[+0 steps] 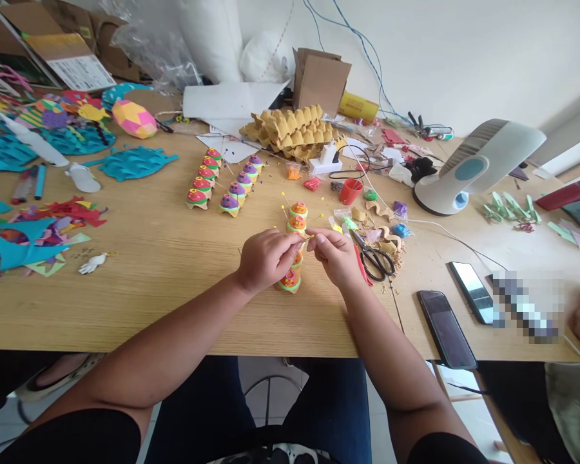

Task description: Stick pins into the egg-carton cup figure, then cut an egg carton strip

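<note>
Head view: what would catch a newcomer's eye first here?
Probably the orange bumpy strip in the centre, partly hidden by the left hand and right hand. Left of it lie a similar red strip and purple strip. The large white fan at the right also stands out.

Orange-topped strip (298, 260): matt, clay-like coating. Egg trays (294, 131): rough pulp. Table (174, 309): smooth wood-grain. Phone screens (472, 291): glossy.

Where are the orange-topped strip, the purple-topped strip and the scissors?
Orange-topped strip (289, 281): head view, on its nearest dome.
Purple-topped strip (244, 180): head view, on its middle dome.
Scissors (364, 249): head view, about where blades meet handles.
</note>
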`<state>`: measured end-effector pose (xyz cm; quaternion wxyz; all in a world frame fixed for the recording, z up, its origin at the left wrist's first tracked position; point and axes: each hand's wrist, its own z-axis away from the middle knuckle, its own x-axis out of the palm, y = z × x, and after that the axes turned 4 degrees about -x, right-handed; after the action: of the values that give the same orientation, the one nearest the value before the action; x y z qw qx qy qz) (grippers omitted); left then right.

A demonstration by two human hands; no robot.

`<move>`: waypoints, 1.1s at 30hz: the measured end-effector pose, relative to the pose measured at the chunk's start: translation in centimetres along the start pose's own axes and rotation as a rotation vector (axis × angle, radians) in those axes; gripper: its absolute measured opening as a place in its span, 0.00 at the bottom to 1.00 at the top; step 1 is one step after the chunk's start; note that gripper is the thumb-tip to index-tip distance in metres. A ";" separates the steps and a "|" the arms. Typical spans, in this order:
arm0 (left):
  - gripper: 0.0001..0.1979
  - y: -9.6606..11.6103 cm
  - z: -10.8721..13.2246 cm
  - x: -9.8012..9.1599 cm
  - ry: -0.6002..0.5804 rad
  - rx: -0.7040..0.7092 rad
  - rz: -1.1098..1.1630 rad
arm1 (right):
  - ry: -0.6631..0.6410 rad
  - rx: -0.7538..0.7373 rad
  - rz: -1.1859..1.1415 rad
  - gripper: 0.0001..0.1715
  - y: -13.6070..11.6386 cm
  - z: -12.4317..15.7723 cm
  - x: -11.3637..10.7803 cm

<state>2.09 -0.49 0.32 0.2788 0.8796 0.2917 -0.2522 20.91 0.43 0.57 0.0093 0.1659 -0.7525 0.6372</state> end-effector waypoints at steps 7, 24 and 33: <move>0.10 0.0 0.0 0.1 -0.007 -0.006 -0.016 | 0.028 -0.015 0.045 0.17 0.0 0.1 0.1; 0.10 -0.1 0.2 0.1 -0.010 0.040 -0.033 | -0.115 0.279 -0.340 0.19 -1.1 -0.1 0.1; 0.10 0.0 0.1 0.1 -0.002 -0.004 -0.016 | 0.048 0.048 -0.077 0.12 -0.5 0.0 0.4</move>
<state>2.09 -0.50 0.21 0.2787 0.8764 0.2988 -0.2548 20.69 0.30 1.16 0.0482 0.1795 -0.7297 0.6581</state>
